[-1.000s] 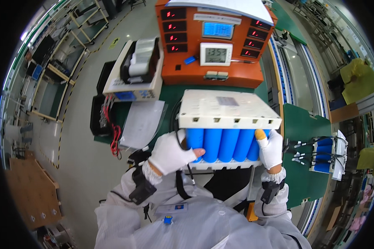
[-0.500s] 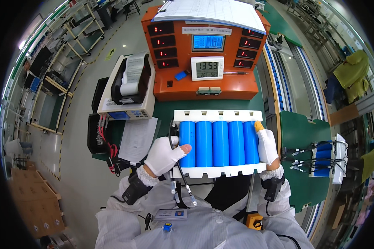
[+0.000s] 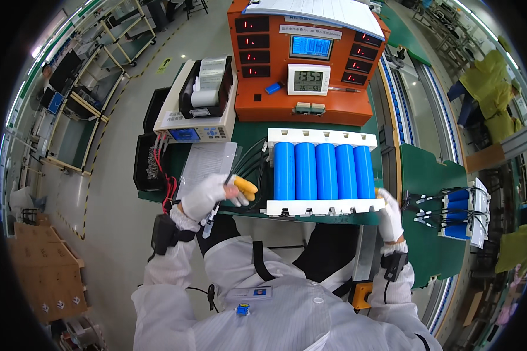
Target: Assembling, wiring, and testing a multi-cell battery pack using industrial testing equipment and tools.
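Note:
A battery pack of several blue cylindrical cells (image 3: 316, 171) lies on the green bench, its cells seated between two white plastic holders (image 3: 325, 207). Black cables (image 3: 253, 159) trail from its left side. My left hand (image 3: 208, 193), in a white glove with yellow fingertips, is off the pack to the left. Its fingers are closed around the black cables, whose white-tipped ends (image 3: 209, 223) hang below. My right hand (image 3: 389, 216), gloved likewise, grips the near right corner of the pack, a yellow fingertip against the holder; its thumb is hidden.
An orange tester (image 3: 263, 102) with red displays and a white clock (image 3: 308, 79) stands behind the pack. At left are a white meter (image 3: 208, 131) carrying a printer, red leads (image 3: 171, 190) and a paper sheet (image 3: 208, 164). Another cabled pack (image 3: 458, 213) lies at right.
The pack has moved away from me onto the bench. My left hand has left the pack's side and moved left with the cables; my right hand stays at its right end.

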Demonstrator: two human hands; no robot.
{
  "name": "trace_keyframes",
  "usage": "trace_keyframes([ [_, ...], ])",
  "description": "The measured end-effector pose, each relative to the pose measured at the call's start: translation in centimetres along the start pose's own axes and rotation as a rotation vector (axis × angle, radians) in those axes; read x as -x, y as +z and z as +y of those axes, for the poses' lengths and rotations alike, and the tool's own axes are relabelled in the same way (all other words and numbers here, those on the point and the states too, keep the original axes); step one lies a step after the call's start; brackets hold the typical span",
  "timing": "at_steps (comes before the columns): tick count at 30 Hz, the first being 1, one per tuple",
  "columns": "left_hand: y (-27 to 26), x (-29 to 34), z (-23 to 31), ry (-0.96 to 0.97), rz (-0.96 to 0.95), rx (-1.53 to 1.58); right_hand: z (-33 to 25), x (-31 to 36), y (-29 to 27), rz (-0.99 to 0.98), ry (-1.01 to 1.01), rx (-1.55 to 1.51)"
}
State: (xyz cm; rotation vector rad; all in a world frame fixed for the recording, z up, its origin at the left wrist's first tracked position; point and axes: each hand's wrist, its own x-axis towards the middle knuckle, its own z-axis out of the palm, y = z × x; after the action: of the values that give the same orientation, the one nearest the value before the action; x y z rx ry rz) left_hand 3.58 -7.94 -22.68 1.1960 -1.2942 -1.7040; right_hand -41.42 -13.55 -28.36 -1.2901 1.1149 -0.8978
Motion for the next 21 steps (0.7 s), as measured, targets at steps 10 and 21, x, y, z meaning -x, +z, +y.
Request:
trace_keyframes([
  [10,6.3,-1.1,-4.2,0.272,0.327,-0.92,3.8,1.2,1.3,0.119,-0.106,0.142],
  [21,3.9,-7.1,2.5,0.24,0.491,-0.392,-3.3,-7.9,4.2,0.297,-0.283,0.012],
])
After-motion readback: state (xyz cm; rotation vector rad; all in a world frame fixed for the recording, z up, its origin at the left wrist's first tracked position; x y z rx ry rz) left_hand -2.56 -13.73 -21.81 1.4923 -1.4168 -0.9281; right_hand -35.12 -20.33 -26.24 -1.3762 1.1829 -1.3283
